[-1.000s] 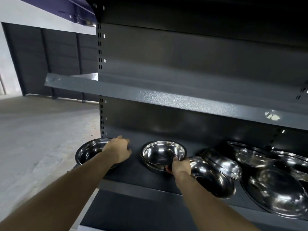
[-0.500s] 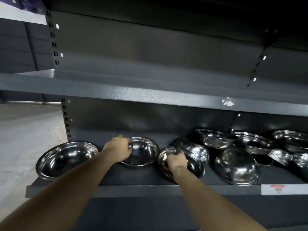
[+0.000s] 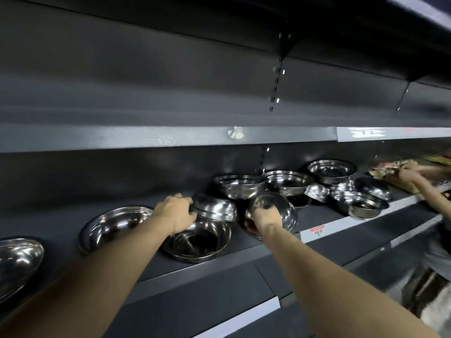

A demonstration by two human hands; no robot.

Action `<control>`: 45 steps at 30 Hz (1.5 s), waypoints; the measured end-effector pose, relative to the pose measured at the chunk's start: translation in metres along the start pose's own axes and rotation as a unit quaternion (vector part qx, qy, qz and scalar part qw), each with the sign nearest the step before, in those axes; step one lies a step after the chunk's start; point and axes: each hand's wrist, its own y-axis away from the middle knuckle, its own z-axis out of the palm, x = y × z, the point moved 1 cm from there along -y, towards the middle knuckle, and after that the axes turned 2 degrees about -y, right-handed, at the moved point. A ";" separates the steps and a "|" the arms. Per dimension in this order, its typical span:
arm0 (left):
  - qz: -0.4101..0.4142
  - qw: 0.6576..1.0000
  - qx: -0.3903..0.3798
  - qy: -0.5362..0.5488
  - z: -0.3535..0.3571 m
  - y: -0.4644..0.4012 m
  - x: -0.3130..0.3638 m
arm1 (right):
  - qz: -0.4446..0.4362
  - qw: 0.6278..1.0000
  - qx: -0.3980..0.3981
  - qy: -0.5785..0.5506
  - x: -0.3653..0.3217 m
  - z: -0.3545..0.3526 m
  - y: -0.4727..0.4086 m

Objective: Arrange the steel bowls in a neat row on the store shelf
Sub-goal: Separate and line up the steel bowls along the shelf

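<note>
Head view: we are reaching both arms toward the dark grey shelf [image 3: 317,218] crossing the middle of the frame. Our left hand [image 3: 174,212] is curling its fingers over the rim of a tilted bowl [image 3: 216,208] at centre frame, which is leaning over the far edge of an upright bowl [image 3: 197,241] sitting below it near the shelf's front edge. Our right hand [image 3: 264,219] is gripping the rim of a tipped bowl [image 3: 271,212] just right of centre, its shiny underside facing us and its lower edge near the shelf front.

To the left, 2 more bowls are standing upright in a line: a wide bowl [image 3: 114,226] just beside our left forearm, and an edge bowl [image 3: 17,262] at the lower left of the frame, partly cut off. Behind our hands, toward the right, a loose cluster of bowls [image 3: 329,184] is crowding the back of the shelf, some stacked, some tilted; we cannot tell the exact count.

A red and white price label [image 3: 317,231] is sitting on the shelf's front strip just right of our right hand. Above, an upper shelf [image 3: 146,139] is running across the frame. At the far right edge, another person's hand [image 3: 407,176] is touching blurred packaged goods [image 3: 385,170].
</note>
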 end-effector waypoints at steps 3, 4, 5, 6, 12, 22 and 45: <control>0.001 1.000 -0.007 -0.001 0.006 -0.016 0.024 | 0.005 1.000 -0.021 -0.018 -0.009 -0.014 -0.019; -0.001 1.000 -0.008 -0.001 0.008 -0.021 0.030 | 0.005 0.999 -0.027 -0.027 -0.012 -0.017 -0.025; -0.005 1.000 -0.009 0.000 0.009 -0.027 0.037 | 0.008 0.999 -0.033 -0.033 -0.015 -0.020 -0.031; -0.009 1.000 -0.010 0.001 0.011 -0.032 0.043 | 0.010 0.999 -0.040 -0.032 -0.017 -0.023 -0.038; -0.039 0.999 -0.013 -0.008 0.024 -0.055 0.068 | 0.014 0.998 -0.067 -0.011 -0.026 -0.033 -0.081; -0.082 0.996 -0.012 -0.037 0.039 -0.062 0.070 | 0.043 0.992 -0.115 -0.035 -0.035 -0.003 -0.117; -0.194 0.979 0.022 -0.063 -0.019 0.023 -0.024 | 0.017 0.978 -0.185 -0.098 -0.035 0.060 -0.032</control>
